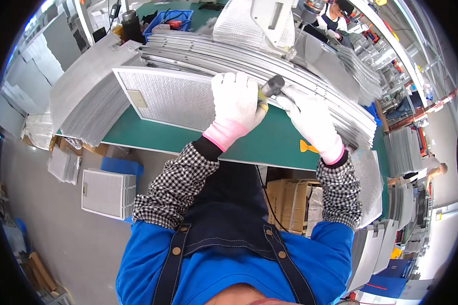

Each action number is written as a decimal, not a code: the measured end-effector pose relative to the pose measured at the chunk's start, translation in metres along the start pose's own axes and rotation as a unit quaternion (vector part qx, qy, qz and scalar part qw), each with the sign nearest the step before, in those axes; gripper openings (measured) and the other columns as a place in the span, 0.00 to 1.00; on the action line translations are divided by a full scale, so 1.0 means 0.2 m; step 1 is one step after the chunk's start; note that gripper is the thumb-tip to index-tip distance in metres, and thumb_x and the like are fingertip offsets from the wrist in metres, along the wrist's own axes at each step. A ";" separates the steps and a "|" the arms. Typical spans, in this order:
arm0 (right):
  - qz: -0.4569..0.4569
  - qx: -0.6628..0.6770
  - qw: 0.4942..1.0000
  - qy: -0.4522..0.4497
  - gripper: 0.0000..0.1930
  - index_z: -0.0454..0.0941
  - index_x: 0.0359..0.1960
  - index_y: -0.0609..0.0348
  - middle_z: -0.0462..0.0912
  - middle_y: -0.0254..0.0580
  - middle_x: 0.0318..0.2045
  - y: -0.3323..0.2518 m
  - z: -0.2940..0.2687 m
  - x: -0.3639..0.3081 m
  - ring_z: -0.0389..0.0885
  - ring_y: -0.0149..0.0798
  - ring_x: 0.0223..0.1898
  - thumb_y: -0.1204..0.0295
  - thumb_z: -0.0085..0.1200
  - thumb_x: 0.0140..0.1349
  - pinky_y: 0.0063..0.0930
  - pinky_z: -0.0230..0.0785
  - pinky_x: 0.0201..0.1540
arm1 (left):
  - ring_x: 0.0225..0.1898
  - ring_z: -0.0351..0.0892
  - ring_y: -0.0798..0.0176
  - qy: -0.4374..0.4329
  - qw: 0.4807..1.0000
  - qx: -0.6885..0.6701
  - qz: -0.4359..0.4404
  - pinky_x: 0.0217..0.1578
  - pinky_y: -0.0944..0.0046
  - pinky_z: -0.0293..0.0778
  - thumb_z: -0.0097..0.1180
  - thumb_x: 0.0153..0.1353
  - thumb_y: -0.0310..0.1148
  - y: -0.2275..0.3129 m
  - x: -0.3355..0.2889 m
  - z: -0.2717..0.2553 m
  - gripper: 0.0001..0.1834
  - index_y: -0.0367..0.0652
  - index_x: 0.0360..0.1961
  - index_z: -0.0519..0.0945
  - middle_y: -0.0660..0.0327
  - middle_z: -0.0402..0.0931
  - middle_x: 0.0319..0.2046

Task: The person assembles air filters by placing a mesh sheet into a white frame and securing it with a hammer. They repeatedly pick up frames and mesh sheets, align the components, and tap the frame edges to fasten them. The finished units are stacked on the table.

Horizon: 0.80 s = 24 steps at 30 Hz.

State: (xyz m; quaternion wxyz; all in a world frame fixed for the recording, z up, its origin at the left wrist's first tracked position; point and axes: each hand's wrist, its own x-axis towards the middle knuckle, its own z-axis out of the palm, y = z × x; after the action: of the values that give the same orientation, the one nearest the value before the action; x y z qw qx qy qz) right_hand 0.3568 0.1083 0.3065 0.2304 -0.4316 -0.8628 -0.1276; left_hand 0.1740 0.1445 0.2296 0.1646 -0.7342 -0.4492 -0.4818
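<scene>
My left hand (235, 104), in a white glove with a pink cuff, is closed around the yellow handle of a hammer (275, 84) with a dark, rounded head. Just right of that head is my right hand (310, 114), gloved alike, its thumb and fingers apart and pointing toward the hammer; its fingertips are partly hidden. A framed metal mesh panel (170, 96) with a small tan latch plate leans left of my left hand, which covers its right end. Behind both hands lies a long stack of aluminium frame strips (198, 55).
Mesh sheets (94, 96) are piled at the left of the green table (178, 138). A yellow scraper-like piece (307, 147) lies near its front edge. A machine (273, 23) stands behind the strips, beside a blue basket (170, 21). Cardboard boxes (290, 203) sit below; a co-worker (333, 23) is far right.
</scene>
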 end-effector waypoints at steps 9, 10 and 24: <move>0.292 0.555 0.749 0.213 0.18 0.72 0.35 0.58 0.70 0.29 0.23 -0.14 0.49 -0.25 0.63 0.21 0.19 0.56 0.46 0.77 0.17 0.53 0.21 | 0.40 0.69 0.50 0.021 0.999 0.006 0.025 0.48 0.46 0.61 0.68 0.48 0.41 -0.04 0.00 0.01 0.17 0.46 0.34 0.75 0.56 0.68 0.33; 0.286 0.589 0.736 0.172 0.18 0.72 0.36 0.58 0.69 0.29 0.23 -0.19 0.51 -0.24 0.62 0.21 0.19 0.56 0.45 0.78 0.17 0.53 0.21 | 0.39 0.69 0.50 0.021 0.999 0.006 0.032 0.48 0.46 0.61 0.68 0.48 0.41 -0.05 0.00 -0.01 0.17 0.47 0.33 0.75 0.57 0.68 0.32; 0.213 -0.035 0.975 0.051 0.28 0.73 0.63 0.53 0.74 0.58 0.56 0.56 0.69 -0.48 0.75 0.60 0.56 0.65 0.63 0.60 0.50 0.71 0.57 | 0.39 0.69 0.51 -0.005 0.994 -0.094 0.061 0.48 0.49 0.60 0.70 0.45 0.38 0.08 -0.10 -0.16 0.14 0.53 0.30 0.76 0.61 0.67 0.30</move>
State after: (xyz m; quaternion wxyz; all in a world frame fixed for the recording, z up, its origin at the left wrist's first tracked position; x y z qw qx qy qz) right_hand 0.4572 0.1668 0.1406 0.2813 -0.6059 -0.7332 -0.1275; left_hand 0.1672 0.1050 0.2314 0.1212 -0.7746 -0.3572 -0.5076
